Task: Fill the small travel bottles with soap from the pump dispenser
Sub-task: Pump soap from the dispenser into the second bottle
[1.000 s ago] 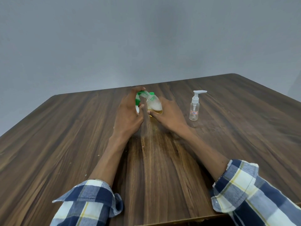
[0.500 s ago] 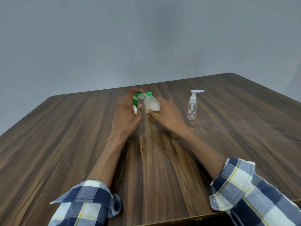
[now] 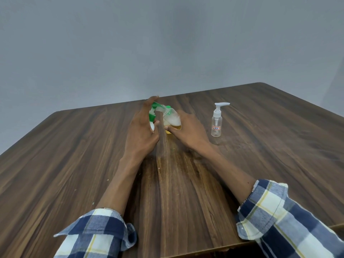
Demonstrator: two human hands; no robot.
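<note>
Our right hand point(image 3: 188, 130) grips the tilted soap dispenser point(image 3: 172, 119); our left hand point(image 3: 142, 130) grips its green pump point(image 3: 153, 113). A travel bottle point(image 3: 216, 125) stands on the desk point(image 3: 74, 155), right of both grips, apart.

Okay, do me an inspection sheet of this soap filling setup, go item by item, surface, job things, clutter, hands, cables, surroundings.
Surface: dark wooden table; a few pale specks near the left forearm.
Job's things: green-pump soap dispenser, tilted, amber liquid and foam inside; a small white thing under its nozzle, mostly hidden; small clear pump bottle standing upright, apart, to the right, looks empty, pump on.
Clutter: nothing seen.
Hands: left hand at the green pump head, its grip hidden from this view; right hand holds the dispenser body.
Cables: nothing seen.
Surroundings: plain grey wall; plaid sleeves rolled up.
</note>
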